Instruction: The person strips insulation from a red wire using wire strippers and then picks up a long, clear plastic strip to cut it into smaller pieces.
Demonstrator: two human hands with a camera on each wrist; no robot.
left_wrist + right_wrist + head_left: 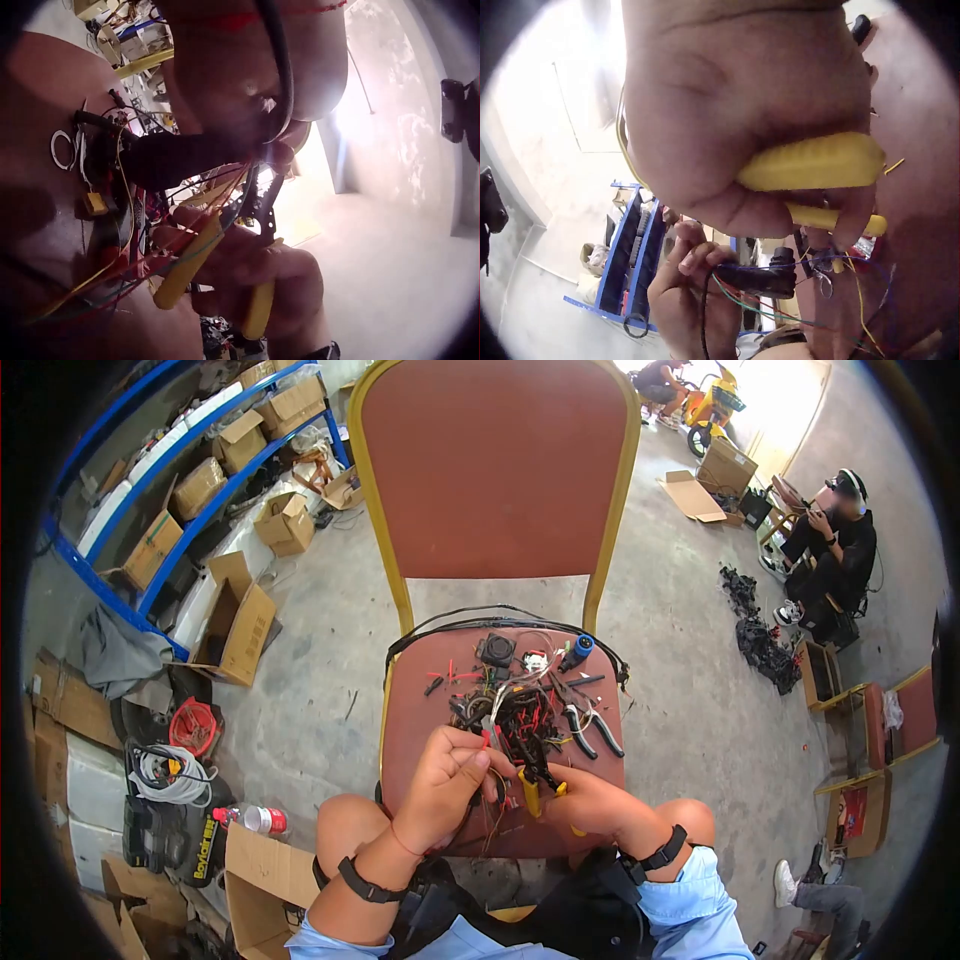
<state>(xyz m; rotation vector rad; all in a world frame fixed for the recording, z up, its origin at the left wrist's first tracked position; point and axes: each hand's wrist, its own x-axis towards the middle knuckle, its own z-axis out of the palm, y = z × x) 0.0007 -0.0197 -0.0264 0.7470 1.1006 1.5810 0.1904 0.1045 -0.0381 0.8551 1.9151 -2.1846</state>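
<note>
My left hand [440,778] pinches a black cable, from which thin red, green, yellow and blue wires [739,298] fan out. A black cylindrical connector [765,279] sits at its fingers in the right wrist view. Close beside it, my right hand [590,800] grips wire strippers with yellow handles [187,262]. Their dark perforated jaws point at the left hand's fingertips in the left wrist view, and the handles stand somewhat apart. Beyond both hands, a tangle of black and red wires [528,722] lies on the chair seat [415,710].
Grey-handled pliers [594,732], a blue-ended connector [577,651] and a black square part [495,650] lie on the seat. Behind rises the chair's backrest [495,470]. Blue shelving [215,500] stands left; a seated person [835,550] is at the right.
</note>
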